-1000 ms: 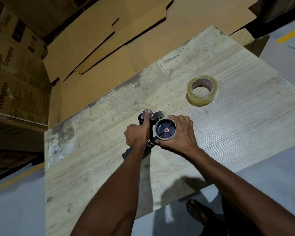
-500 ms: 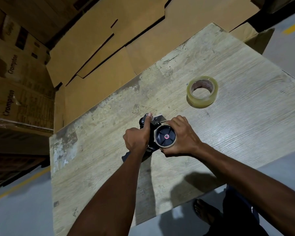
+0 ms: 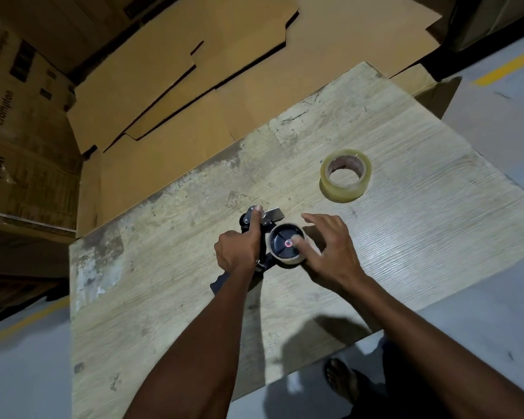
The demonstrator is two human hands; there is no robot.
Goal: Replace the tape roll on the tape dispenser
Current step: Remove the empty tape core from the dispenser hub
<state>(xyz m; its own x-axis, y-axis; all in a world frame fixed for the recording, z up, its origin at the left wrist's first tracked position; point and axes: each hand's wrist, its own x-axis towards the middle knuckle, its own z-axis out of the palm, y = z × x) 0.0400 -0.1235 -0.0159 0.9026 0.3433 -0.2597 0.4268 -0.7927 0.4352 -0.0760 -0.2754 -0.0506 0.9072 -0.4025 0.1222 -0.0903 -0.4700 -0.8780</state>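
A black tape dispenser lies on its side on the wooden table. My left hand is shut around its body, thumb stretched along the top toward the metal blade. On its black hub sits a nearly used-up tape core. My right hand hovers at the core with fingers spread, the thumb tip resting on the hub's face near the red centre. A full clear tape roll lies flat at the table's far right, apart from both hands.
Flattened cardboard sheets are piled behind the table, and printed cartons stand stacked at the left. The table's near edge runs above grey floor, where a sandalled foot shows.
My right hand has let go of the core and opened, its fingers now spread over the hub. The left hand keeps its grip on the dispenser.
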